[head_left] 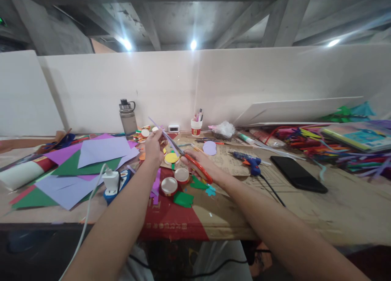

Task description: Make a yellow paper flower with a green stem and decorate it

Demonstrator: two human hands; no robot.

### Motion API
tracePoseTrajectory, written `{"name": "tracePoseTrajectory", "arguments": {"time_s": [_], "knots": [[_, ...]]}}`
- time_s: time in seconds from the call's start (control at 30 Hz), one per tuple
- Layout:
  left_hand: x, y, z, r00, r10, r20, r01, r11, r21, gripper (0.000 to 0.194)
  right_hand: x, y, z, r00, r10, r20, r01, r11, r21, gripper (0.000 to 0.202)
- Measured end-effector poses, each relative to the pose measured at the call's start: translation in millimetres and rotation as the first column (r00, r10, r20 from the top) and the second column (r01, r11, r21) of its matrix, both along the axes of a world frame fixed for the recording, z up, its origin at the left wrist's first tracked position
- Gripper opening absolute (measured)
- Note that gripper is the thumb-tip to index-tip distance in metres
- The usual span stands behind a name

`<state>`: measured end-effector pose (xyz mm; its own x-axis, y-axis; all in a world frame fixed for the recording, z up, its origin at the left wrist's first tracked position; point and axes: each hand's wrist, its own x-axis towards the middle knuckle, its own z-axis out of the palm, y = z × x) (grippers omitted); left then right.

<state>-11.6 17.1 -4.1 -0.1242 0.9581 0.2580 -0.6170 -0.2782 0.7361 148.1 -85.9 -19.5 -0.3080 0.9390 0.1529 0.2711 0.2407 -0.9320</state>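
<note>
Raised over the middle of the cardboard, my left hand (154, 146) pinches a thin light-purple paper strip (152, 121). My right hand (205, 163) is closed around the red-orange handles of a pair of scissors (200, 169). Their blades point up and to the left, reaching the strip beside my left fingers; whether they stand apart is unclear. Below the hands lie a yellow paper disc (171, 157), two round white-topped pieces with red sides, green paper scraps (183, 199) and a blue paper flower (210, 190). A light-purple paper disc (209, 148) lies beyond my right hand.
Coloured paper sheets (104, 150) and a power strip with a white charger (111, 179) lie left. A water bottle (127, 120) and a pen cup (196, 127) stand behind. A blue glue gun (253, 164), a black phone (297, 174) and bundled pipe cleaners lie right.
</note>
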Motion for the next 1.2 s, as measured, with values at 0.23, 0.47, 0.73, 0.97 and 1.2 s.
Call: {"name": "tracePoseTrajectory", "arguments": {"time_s": [0.23, 0.47, 0.73, 0.97, 1.2], "knots": [[1, -2, 0.5, 1.0, 0.008, 0.0, -0.008, 1.0, -0.007, 0.027, -1, -2, 1.8, 1.0, -0.005, -0.017, 0.005, 1.0, 0.004, 0.034], [1, -2, 0.7, 1.0, 0.008, 0.013, -0.007, 1.0, -0.01, 0.028, 0, 1, -1.7, 1.0, -0.004, -0.014, 0.004, 1.0, -0.002, 0.033], [1, -2, 1.1, 1.0, 0.005, 0.008, -0.005, 1.0, -0.009, 0.025, -2, -2, 1.2, 1.0, -0.031, -0.005, 0.031, 1.0, -0.003, 0.031], [0, -1, 0.6, 1.0, 0.002, 0.005, -0.002, 1.0, -0.01, 0.026, -1, 0, 1.3, 0.999, -0.028, 0.03, 0.028, 1.0, -0.006, 0.032], [1, -3, -0.3, 1.0, -0.009, -0.024, 0.009, 1.0, -0.003, 0.025, 2, 8, -7.2, 0.999, 0.009, 0.038, -0.011, 0.999, 0.051, 0.029]]}}
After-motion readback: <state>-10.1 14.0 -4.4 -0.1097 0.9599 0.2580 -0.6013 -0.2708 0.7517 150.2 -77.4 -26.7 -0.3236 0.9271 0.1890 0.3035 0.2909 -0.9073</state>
